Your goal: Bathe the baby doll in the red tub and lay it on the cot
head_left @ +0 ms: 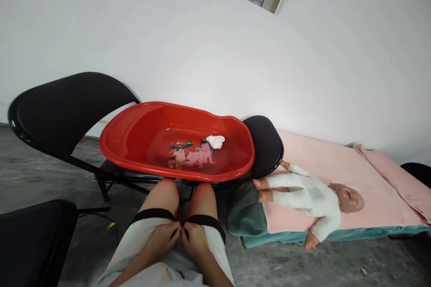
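Resting together, left hand, right hand, fingers' hold unclear

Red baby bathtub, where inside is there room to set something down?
The red baby bathtub has bare floor between its sloped left end and the printed picture, and between the crumpled white cloth and its right end. Crowded: the picture's upper right, where the cloth lies.

Smooth, glossy plastic tub

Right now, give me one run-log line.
left hand: at lap; right hand: at lap, beside left; red tub: ahead, white bundle inside; baby doll: lying on pink blanket
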The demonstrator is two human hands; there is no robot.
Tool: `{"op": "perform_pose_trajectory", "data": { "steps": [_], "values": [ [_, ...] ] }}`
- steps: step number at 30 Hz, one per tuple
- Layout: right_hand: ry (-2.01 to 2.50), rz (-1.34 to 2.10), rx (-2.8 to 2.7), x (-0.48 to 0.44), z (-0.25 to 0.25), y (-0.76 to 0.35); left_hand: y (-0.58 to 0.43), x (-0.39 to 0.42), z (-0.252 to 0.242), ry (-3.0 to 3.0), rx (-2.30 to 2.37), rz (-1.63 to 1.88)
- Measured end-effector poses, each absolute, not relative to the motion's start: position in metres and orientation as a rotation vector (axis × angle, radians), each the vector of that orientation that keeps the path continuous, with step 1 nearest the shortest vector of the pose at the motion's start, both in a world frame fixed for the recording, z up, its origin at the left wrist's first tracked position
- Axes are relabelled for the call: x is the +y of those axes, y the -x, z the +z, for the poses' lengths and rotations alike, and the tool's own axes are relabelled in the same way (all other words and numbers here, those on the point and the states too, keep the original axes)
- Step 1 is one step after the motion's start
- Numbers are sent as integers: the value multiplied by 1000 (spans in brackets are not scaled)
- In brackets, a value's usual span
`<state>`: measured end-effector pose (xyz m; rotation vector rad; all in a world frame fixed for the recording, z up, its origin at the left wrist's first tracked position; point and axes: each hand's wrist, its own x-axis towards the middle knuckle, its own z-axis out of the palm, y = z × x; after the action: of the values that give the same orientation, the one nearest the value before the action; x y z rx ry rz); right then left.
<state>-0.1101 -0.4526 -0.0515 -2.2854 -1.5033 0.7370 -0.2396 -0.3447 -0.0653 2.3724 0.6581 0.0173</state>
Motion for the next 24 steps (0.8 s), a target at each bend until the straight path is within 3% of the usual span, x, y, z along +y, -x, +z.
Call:
{"op": "perform_pose_trajectory", "data": {
  "steps": [16,24],
  "values": [
    [2311,783,-1500,-452,-48,110,238,-348,-43,-2282,626,-16],
    [2179,818,-1386,-448,-38,107,240,-342,-59,-2214,613,-35]
  ]
}}
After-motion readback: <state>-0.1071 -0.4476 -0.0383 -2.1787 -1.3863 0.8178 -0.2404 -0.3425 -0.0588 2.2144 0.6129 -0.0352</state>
